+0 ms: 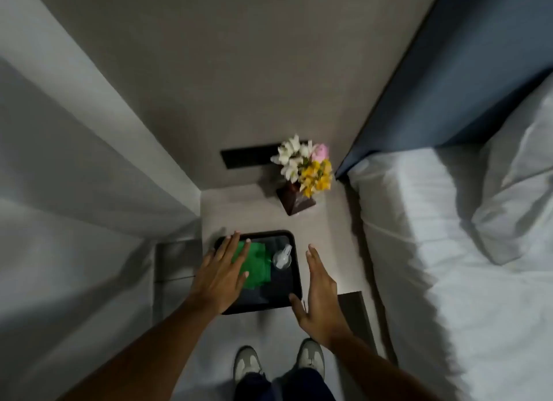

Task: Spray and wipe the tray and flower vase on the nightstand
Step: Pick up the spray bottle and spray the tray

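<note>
A black tray (294,251) lies at the front of the pale nightstand (329,251). On the tray rest a folded green cloth (257,266) and a clear spray bottle (282,257). My left hand (221,276) hovers flat with spread fingers over the tray's left side, covering part of the cloth. To the right of the tray is my right hand (318,290), open and edge-on, its thumb at the tray's front right corner. A dark brown square vase (296,200) with white, yellow and pink flowers (305,167) stands at the back of the nightstand.
A bed with white sheets and a pillow (449,236) runs along the right, with a blue headboard (449,86) behind it. A grey wall (74,161) closes in on the left. A dark slot (248,158) is set in the wall behind the vase. My shoes (278,361) stand on the floor below.
</note>
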Demonstrator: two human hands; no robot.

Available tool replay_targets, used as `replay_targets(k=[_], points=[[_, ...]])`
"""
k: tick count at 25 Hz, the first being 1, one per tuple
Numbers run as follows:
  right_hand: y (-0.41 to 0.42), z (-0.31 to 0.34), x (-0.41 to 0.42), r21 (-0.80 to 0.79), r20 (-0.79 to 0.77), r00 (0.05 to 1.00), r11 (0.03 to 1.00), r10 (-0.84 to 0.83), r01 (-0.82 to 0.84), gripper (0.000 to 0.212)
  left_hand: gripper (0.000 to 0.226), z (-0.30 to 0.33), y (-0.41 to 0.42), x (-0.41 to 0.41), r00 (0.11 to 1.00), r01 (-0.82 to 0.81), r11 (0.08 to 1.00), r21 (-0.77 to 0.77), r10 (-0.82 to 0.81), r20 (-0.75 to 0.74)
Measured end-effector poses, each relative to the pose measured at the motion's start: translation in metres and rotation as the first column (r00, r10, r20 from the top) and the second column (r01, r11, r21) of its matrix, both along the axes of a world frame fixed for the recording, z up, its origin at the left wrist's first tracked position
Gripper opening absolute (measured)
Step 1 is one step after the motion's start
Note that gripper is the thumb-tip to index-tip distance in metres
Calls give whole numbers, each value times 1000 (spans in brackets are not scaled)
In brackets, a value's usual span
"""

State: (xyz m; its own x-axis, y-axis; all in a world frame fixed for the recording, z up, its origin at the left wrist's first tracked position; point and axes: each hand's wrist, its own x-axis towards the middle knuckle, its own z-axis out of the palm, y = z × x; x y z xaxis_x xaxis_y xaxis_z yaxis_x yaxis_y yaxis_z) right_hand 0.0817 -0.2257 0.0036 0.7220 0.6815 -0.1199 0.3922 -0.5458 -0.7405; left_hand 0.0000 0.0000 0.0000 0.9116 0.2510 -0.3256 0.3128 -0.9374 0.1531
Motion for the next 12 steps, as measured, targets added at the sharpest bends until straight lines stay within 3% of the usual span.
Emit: replay_targets(k=[2,5,10,12], points=[[20,-35,-5,48,-105,985,989,-136,142,98,67,-43,-2,-2,999,-38,999,-11,38,-26],[53,-86,0,142,-212,954,959,-211,244,97,68,-104,-7,-7,998,12,1000,21,-11,-57],[72,-114,11,332,-182,933,874,-310,355,53,71,-130,-10,-8,998,28,998,48,-25,-64],[76,-108,19,380,-331,866,787,-375,486,48,72,-133,-10,-9,993,29,998,52,-23,-112]])
